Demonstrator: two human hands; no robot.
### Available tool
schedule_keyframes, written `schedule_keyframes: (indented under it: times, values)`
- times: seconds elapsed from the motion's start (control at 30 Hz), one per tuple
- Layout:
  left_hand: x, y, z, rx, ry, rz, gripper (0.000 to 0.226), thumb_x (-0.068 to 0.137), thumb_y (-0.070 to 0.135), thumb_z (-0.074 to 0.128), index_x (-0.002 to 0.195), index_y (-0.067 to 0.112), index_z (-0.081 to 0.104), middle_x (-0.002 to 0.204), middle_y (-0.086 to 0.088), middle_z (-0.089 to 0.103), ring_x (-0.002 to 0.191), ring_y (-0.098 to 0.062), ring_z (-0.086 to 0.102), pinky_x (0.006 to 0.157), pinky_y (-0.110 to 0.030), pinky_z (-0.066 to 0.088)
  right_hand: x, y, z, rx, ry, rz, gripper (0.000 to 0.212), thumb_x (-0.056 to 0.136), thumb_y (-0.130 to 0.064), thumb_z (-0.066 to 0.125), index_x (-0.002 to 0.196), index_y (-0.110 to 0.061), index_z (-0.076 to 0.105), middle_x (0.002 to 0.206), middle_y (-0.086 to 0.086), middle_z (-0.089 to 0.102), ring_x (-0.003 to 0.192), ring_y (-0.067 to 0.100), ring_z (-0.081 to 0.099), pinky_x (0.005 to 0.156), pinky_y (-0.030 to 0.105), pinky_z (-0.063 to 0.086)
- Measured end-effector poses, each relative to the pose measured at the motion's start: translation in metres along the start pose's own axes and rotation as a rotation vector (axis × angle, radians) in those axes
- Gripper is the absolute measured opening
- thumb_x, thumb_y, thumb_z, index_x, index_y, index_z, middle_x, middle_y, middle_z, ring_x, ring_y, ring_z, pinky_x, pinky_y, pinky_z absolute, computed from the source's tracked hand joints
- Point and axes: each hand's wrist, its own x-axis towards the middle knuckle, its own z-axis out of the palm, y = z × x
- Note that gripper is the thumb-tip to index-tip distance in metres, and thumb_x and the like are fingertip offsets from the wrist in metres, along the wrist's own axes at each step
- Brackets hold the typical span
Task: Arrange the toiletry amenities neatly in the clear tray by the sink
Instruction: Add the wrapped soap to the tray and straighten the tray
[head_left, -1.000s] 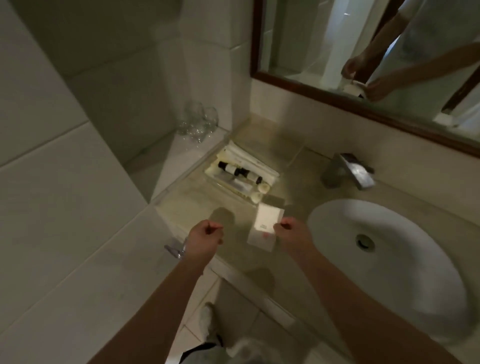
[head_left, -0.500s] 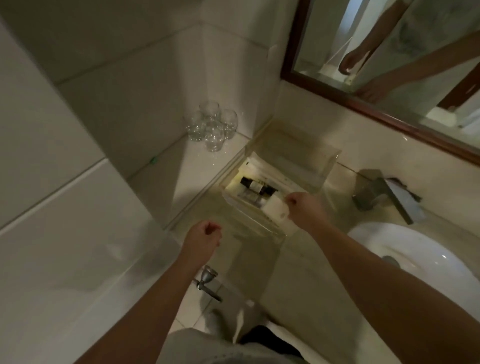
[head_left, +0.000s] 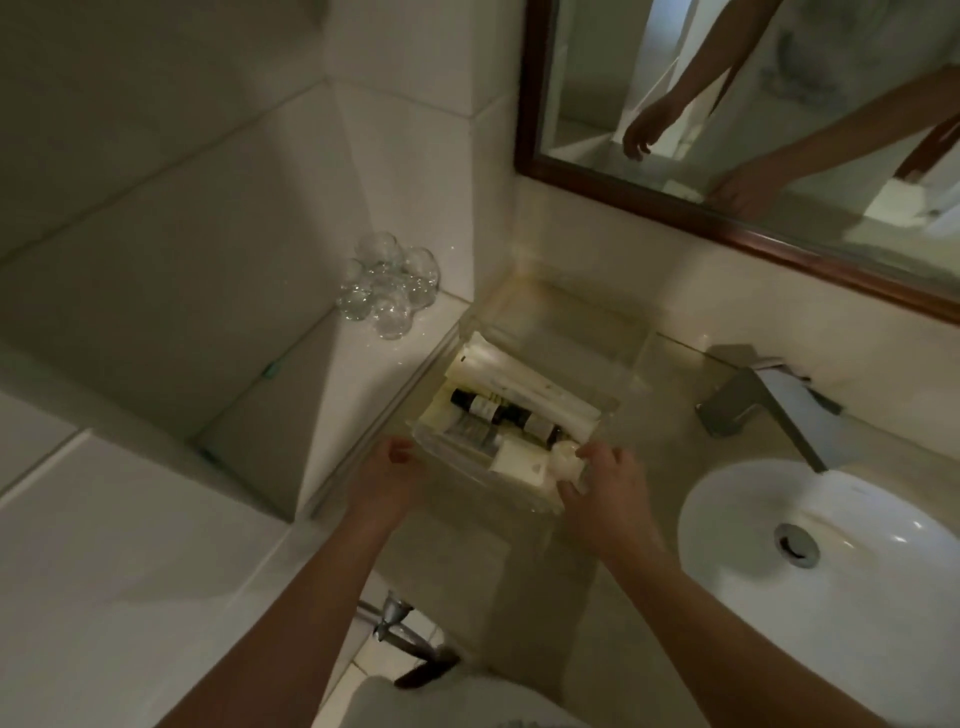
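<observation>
The clear tray (head_left: 524, 358) sits on the counter left of the sink (head_left: 831, 551), holding dark bottles (head_left: 480, 405). The left hand (head_left: 387, 475) curls at its near-left corner; the right hand (head_left: 605, 488) pinches a small white item (head_left: 563, 460) at its near-right end.

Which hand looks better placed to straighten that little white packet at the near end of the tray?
The right hand: its fingertips already sit at the white packet inside the clear tray. The left hand is at the tray's outer left wall.
</observation>
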Motion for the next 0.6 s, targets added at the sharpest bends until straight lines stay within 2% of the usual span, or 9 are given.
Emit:
schedule_keyframes:
  times: [0.07, 0.1, 0.17, 0.2, 0.27, 0.37, 0.43, 0.5, 0.6]
  values:
    - [0.003, 0.007, 0.004, 0.019, 0.034, 0.027, 0.023, 0.086, 0.018, 0.058, 0.108, 0.024, 0.054, 0.096, 0.006, 0.058, 0.076, -0.006, 0.053, 0.054, -0.018, 0.038, 0.006, 0.004, 0.005, 0.014, -0.002, 0.032, 0.053, 0.082, -0.036, 0.070, 0.128, -0.022, 0.049, 0.122, 0.007, 0.047, 0.114, 0.025, 0.045, 0.096, 0.035, 0.040]
    - [0.004, 0.012, 0.005, 0.019, 0.038, 0.042, 0.025, 0.087, 0.018, 0.058, 0.111, 0.023, 0.052, 0.097, 0.007, 0.057, 0.076, -0.004, 0.053, 0.053, -0.016, 0.038, 0.008, 0.004, 0.008, 0.010, 0.006, 0.033, 0.055, 0.082, -0.037, 0.070, 0.129, -0.020, 0.048, 0.122, 0.008, 0.046, 0.114, 0.026, 0.045, 0.096, 0.035, 0.040]
    - [0.012, 0.016, 0.007, 0.097, 0.052, 0.132, 0.033, 0.087, 0.015, 0.058, 0.119, 0.019, 0.053, 0.113, 0.001, 0.056, 0.091, -0.012, 0.057, 0.071, -0.018, 0.044, 0.011, 0.004, 0.012, 0.025, 0.017, 0.035, 0.056, 0.083, -0.038, 0.070, 0.130, -0.019, 0.047, 0.122, 0.009, 0.045, 0.114, 0.026, 0.045, 0.097, 0.035, 0.040]
    - [0.018, 0.019, 0.007, 0.164, 0.047, 0.204, 0.038, 0.086, 0.013, 0.057, 0.124, 0.017, 0.053, 0.121, -0.002, 0.054, 0.103, -0.017, 0.055, 0.083, -0.022, 0.043, 0.011, 0.004, 0.015, 0.044, 0.023, 0.040, 0.057, 0.083, -0.039, 0.069, 0.131, -0.019, 0.046, 0.122, 0.009, 0.045, 0.114, 0.027, 0.045, 0.097, 0.036, 0.041]
    - [0.034, 0.028, 0.009, 0.278, -0.014, 0.383, 0.042, 0.087, 0.010, 0.056, 0.128, 0.017, 0.052, 0.130, -0.006, 0.051, 0.118, -0.021, 0.050, 0.097, -0.025, 0.036, 0.012, 0.001, 0.018, 0.051, 0.035, 0.053, 0.057, 0.083, -0.043, 0.068, 0.130, -0.019, 0.045, 0.121, 0.009, 0.043, 0.113, 0.027, 0.045, 0.096, 0.036, 0.041]
    - [0.059, 0.049, 0.018, 0.429, -0.119, 0.602, 0.042, 0.089, 0.013, 0.055, 0.131, 0.015, 0.051, 0.138, -0.007, 0.049, 0.128, -0.023, 0.044, 0.106, -0.026, 0.029, 0.011, -0.001, 0.020, 0.020, 0.045, 0.076, 0.056, 0.084, -0.052, 0.061, 0.128, -0.022, 0.044, 0.122, 0.008, 0.042, 0.112, 0.026, 0.042, 0.095, 0.037, 0.040]
    - [0.075, 0.062, 0.026, 0.538, -0.153, 0.714, 0.045, 0.087, 0.016, 0.055, 0.132, 0.011, 0.051, 0.142, -0.011, 0.047, 0.131, -0.027, 0.042, 0.110, -0.033, 0.031, 0.009, -0.004, 0.019, 0.002, 0.072, 0.064, 0.053, 0.085, -0.053, 0.057, 0.129, -0.024, 0.045, 0.127, 0.009, 0.041, 0.115, 0.025, 0.039, 0.097, 0.036, 0.037]
    - [0.089, 0.071, 0.034, 0.670, -0.209, 0.755, 0.051, 0.088, 0.021, 0.055, 0.136, 0.008, 0.047, 0.146, -0.015, 0.042, 0.135, -0.032, 0.036, 0.112, -0.040, 0.028, 0.004, -0.006, 0.018, -0.002, 0.080, 0.057, 0.053, 0.087, -0.051, 0.056, 0.132, -0.025, 0.044, 0.134, 0.009, 0.038, 0.122, 0.025, 0.035, 0.102, 0.035, 0.034]
    - [0.106, 0.076, 0.044, 0.830, -0.259, 0.748, 0.057, 0.092, 0.031, 0.047, 0.143, 0.009, 0.036, 0.152, -0.013, 0.033, 0.140, -0.034, 0.027, 0.114, -0.041, 0.022, -0.002, -0.009, 0.017, 0.056, 0.072, 0.087, 0.055, 0.089, -0.045, 0.057, 0.136, -0.023, 0.040, 0.140, 0.008, 0.034, 0.130, 0.024, 0.031, 0.107, 0.036, 0.032]
